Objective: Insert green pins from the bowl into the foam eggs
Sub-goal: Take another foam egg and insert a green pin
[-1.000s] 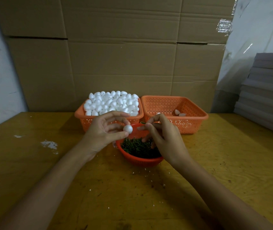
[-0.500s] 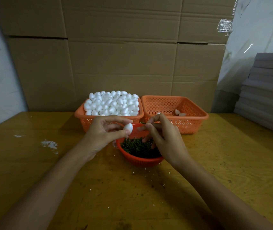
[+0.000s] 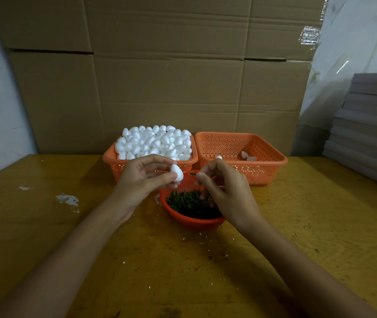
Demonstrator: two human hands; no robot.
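Observation:
My left hand (image 3: 140,180) pinches a white foam egg (image 3: 177,173) between thumb and fingers, above the far left rim of the red bowl (image 3: 194,222). The bowl holds a heap of dark green pins (image 3: 189,203). My right hand (image 3: 226,191) hovers over the bowl's right side with its fingers curled; its thumb and forefinger pinch something small close to the egg, most likely a green pin, too small to see clearly. A short gap separates the egg from those fingertips.
An orange basket (image 3: 114,160) heaped with white foam eggs (image 3: 155,142) stands behind the bowl. To its right a second orange basket (image 3: 272,167) holds a few eggs (image 3: 247,156). Cardboard boxes (image 3: 164,76) wall the back; grey boards (image 3: 366,134) are stacked at right. White crumbs dot the wooden table (image 3: 45,226).
My left hand has turned the egg from end-on to a tilted, upright pose and brought it slightly closer to my right fingertips. My right hand has barely moved.

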